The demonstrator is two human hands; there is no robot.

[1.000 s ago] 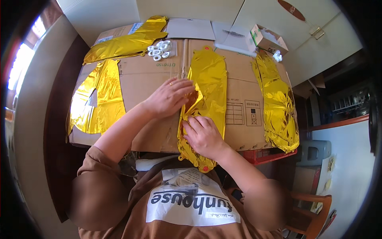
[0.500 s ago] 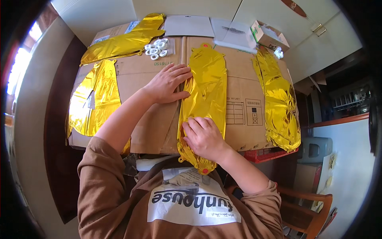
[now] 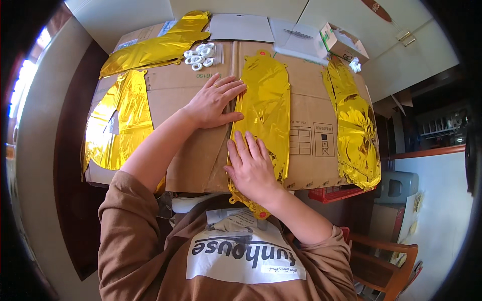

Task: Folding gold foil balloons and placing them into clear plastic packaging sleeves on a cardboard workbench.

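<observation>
A long gold foil balloon (image 3: 264, 100), deflated and flat, lies lengthwise on the cardboard in front of me. Its near end hangs past the cardboard's front edge, and small red dots mark both ends. My left hand (image 3: 211, 104) rests on the balloon's left edge with its fingers extended. Lower down, my right hand (image 3: 252, 165) lies flat on the foil, fingers stretched out and slightly apart. Neither hand grips anything. Part of the balloon's near half is hidden under my right hand.
Other gold foil balloons lie at the left (image 3: 133, 120), far left (image 3: 150, 50) and right (image 3: 355, 128) on the flattened cardboard (image 3: 191, 170). White rings (image 3: 200, 56) are heaped at the back. A small open box (image 3: 344, 42) stands at the back right, with a wooden chair (image 3: 384, 266) below right.
My right hand has gone from curled fingers to lying flat, a little farther up the foil. My left hand stays at the balloon's left edge.
</observation>
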